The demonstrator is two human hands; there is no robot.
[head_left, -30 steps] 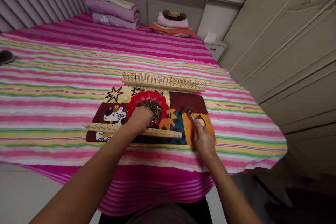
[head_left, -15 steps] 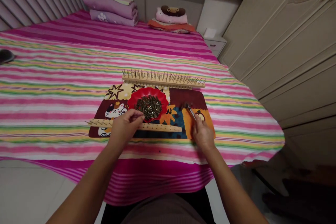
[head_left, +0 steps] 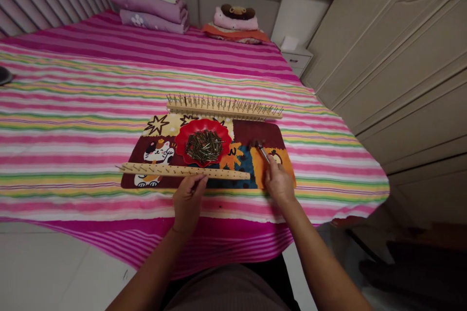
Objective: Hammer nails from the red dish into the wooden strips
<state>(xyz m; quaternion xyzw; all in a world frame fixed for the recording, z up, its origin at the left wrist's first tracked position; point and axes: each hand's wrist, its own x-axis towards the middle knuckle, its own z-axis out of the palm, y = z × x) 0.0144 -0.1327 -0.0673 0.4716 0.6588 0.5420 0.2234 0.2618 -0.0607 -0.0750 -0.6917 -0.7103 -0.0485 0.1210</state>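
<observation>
My right hand (head_left: 280, 182) grips a hammer (head_left: 264, 153) by its handle; its dark, blurred head hovers over or rests on the mat, I cannot tell which. My left hand (head_left: 189, 199) is pinched at the near edge of a narrow wooden strip (head_left: 226, 174). Whatever the fingertips hold is too small to make out. Slanted nails stand along the left part of this strip, and small dark marks dot its right part. Just behind it sits a red scalloped bowl (head_left: 181, 148) with a heap of loose nails (head_left: 205, 146) in it.
Beyond the bowl lies another wooden strip (head_left: 224, 111), thick with upright nails. A patterned mat (head_left: 255, 131) lies under the bowl and front strip, on a striped bedsheet (head_left: 73, 141). Folded bedding (head_left: 149, 7) is stacked at the back. A wardrobe (head_left: 401, 68) stands at right.
My left hand has moved from the bowl's near edge down and right to the near side of the front strip. My right hand still holds the hammer in nearly the same place.
</observation>
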